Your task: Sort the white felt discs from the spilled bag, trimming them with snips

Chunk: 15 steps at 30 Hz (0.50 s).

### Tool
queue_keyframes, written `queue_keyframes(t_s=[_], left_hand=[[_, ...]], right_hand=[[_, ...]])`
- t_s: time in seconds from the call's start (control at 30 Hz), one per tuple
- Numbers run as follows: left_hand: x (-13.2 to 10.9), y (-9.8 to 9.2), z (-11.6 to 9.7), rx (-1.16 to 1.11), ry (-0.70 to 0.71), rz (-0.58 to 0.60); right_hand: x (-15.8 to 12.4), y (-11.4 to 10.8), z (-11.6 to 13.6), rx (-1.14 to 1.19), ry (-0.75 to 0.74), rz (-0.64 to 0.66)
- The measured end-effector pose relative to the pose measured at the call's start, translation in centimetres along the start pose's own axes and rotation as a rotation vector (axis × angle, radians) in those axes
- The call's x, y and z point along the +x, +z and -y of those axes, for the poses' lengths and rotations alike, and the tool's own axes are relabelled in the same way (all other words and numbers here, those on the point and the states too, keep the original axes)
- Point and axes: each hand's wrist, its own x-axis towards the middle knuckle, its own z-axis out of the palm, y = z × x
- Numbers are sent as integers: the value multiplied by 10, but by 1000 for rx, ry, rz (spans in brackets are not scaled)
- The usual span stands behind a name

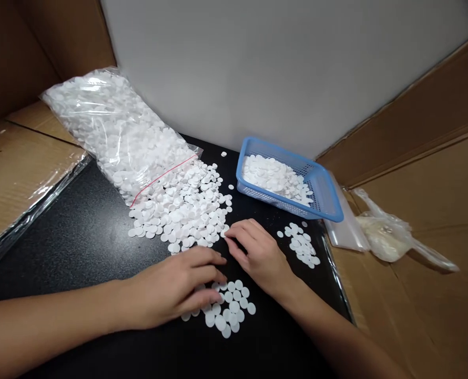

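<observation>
My right hand [260, 255] pinches a small round white disc [225, 230] at the right edge of a spilled heap of discs [182, 210]. Its thumb and index finger meet there. My left hand [189, 284] hovers or rests low over the black tabletop, with its fingers apart and nothing visible in them. Below its fingertips lies a loose group of white discs [234, 307], partly covered by that hand. The heap comes out of the mouth of a large clear zip bag [115, 126] full of the same discs.
Behind my right hand stands a blue mesh basket [324, 202] partly filled with discs. A small group of discs [303, 245] lies in front of it. Flat clear bags [348, 231] and a knotted plastic bag [387, 237] are on cardboard [435, 295] at right. A pale wall [277, 68] rises behind.
</observation>
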Motion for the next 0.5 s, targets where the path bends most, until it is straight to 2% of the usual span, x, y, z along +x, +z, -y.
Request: queue_keyframes(t_s=[0.07,0.23,0.5], left_hand=[[-1,-3,7,42,-28,-69],[-5,-2,19,96,11,-108],[0,-1,16,125,-22,-140]], right_hand=[[-3,-3,6,51,-9,20],[-16,-10,18,85,61,111],[-19,-28,9,225,231,168]])
